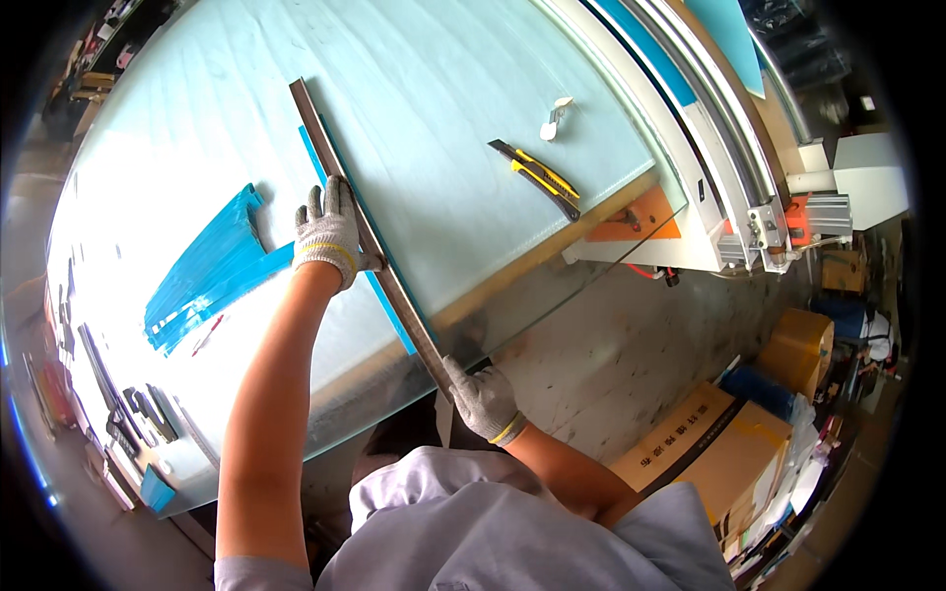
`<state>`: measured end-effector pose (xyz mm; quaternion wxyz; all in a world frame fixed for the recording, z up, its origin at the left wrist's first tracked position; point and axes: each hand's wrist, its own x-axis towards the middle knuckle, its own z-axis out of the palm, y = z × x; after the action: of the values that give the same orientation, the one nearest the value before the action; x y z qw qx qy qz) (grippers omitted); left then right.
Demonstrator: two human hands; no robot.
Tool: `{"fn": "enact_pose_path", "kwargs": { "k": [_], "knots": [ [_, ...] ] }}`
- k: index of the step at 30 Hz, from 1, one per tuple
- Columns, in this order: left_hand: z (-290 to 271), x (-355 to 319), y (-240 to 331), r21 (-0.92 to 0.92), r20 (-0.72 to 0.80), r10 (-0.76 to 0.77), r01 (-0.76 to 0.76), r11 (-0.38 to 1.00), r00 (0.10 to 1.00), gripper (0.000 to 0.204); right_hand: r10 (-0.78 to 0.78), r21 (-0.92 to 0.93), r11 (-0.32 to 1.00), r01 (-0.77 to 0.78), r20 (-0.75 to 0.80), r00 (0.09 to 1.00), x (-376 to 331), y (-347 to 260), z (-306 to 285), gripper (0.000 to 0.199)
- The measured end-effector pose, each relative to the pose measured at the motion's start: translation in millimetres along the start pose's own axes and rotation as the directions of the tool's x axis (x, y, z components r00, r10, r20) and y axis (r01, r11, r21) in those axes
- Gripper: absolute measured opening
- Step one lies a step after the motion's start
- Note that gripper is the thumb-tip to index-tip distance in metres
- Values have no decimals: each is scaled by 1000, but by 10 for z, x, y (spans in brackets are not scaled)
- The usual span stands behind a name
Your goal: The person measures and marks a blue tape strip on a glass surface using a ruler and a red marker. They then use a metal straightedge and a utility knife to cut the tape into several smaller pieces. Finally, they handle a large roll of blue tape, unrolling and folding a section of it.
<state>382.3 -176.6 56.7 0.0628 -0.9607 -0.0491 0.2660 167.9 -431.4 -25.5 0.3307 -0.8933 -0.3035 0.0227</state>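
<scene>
A long, narrow metal straightedge (394,288) lies slantwise across the pale, film-like sheet (443,89) on the table, its near end reaching past the table's edge. Beneath it, a strip of blue film (392,313) shows along both sides. My left hand (328,234), in a grey knit glove, rests flat on the straightedge near its middle, fingers stretched and spread. At the near end, my gloved right hand (483,402) has its fingers closed round the bar. A yellow and black utility knife (537,177) lies to the right, apart from both hands.
Crumpled blue film (202,271) lies left of my left hand, with a thin red pen-like item (208,335) beside it. A small white object (555,119) sits beyond the knife. A machine rail (714,138) borders the right side; cardboard boxes (705,448) stand on the floor.
</scene>
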Motion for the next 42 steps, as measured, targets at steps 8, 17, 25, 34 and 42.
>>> {"fn": "enact_pose_path", "kwargs": {
  "k": [8,17,25,34,42],
  "knots": [
    [-90,-35,72,-60,46,-12,15,998,999,141,50,14,999,-50,-34,998,232,175,-375,45],
    [-88,-6,79,-60,41,-19,22,998,999,140,304,-418,806,-418,-315,899,1565,1518,-1462,53],
    [16,6,-13,-107,3,5,-5,994,1000,139,575,-578,685,-443,57,816,2125,1429,-1477,40],
    [-47,-15,-8,-177,7,19,-18,984,1000,135,498,-1,867,-498,-23,867,2969,772,-807,28],
    [93,17,-91,-184,-96,72,-88,979,993,128,404,-60,914,-401,52,913,4197,304,-128,53]
  ]
}}
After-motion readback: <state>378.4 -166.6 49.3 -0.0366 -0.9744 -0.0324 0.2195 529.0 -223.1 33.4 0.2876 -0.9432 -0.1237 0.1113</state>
